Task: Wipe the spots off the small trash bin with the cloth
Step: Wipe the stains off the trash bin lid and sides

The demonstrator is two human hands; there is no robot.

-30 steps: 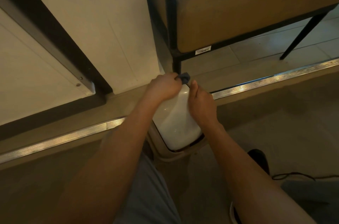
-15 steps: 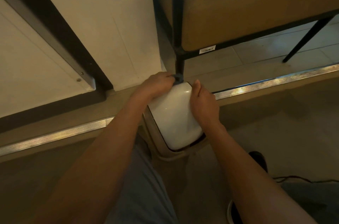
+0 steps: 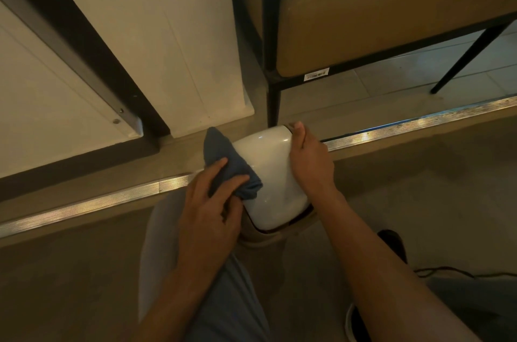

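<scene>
A: Where's my left hand (image 3: 208,210)?

B: On the near-left flank of the small trash bin (image 3: 272,179), its grip bunching the cloth (image 3: 228,165) against the lid.

A: And the right hand (image 3: 310,158)?

B: Curled on the far-right edge. The lid's long axis runs away from me. I can't make out spots; the bin's body is hidden.

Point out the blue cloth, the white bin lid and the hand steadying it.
Blue cloth (image 3: 223,162): head view, mid-fold.
Glossy white bin lid (image 3: 272,173): head view, bare top.
Right hand (image 3: 312,162): head view, back of hand.
</scene>
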